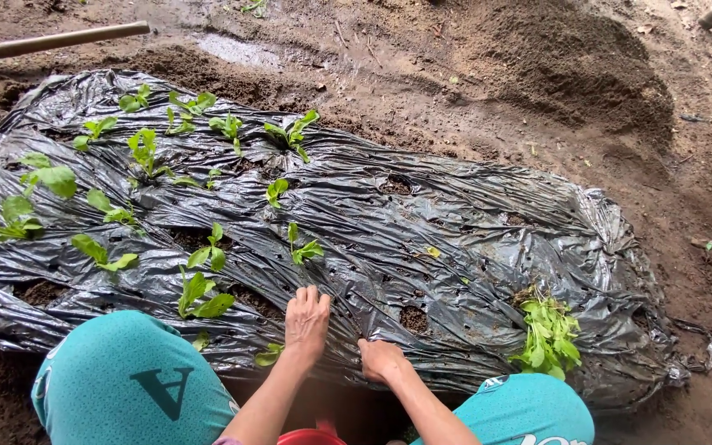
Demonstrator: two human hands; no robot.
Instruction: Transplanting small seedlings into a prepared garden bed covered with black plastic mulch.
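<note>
Sheet (455, 222): black plastic film, glossy, wrinkled.
Soil (554, 74): brown earth, matt, crumbly, damp-looking.
Seedlings (547, 334): soft green leaves, smooth.
Pole (51, 41): looked like smooth wood, dull.
Trousers (125, 379): teal cloth, matt.

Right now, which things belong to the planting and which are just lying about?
In hand: left hand and right hand on the black plastic sheet; planted seedlings; seedling bundle.
Lying about: wooden pole; soil mound.
</note>
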